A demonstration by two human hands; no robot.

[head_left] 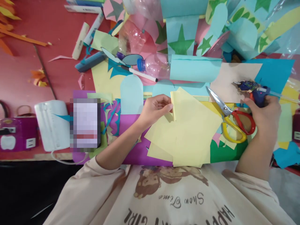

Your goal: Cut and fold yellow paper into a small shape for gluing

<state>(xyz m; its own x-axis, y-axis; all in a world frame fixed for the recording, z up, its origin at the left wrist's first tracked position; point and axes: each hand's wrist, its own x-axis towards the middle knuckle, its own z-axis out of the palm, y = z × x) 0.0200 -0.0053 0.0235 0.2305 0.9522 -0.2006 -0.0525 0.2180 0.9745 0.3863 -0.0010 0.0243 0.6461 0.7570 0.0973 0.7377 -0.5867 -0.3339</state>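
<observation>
My left hand [157, 109] pinches the edge of a narrow folded yellow paper strip [173, 107], which stands over pale yellow paper sheets [192, 137]. On the right, my right hand [267, 114] is wrapped round a dark blue hot glue gun [259, 93], its metal nozzle pointing left and a clear glue stick coming out of its back. Scissors [231, 114] with one red and one yellow handle lie between my hands, blades pointing up and left. A plastic bottle [157, 65] with a blue cap and light blue paper wrap [195, 68] lies beyond my left hand.
Star-decorated paper pieces [181, 40] crowd the back. A phone [85, 123] and a white device with a cable [52, 125] sit at the left. Markers [81, 40] and a pen [142, 74] lie farther back. Paper scraps [112, 114] litter the purple sheet [133, 126].
</observation>
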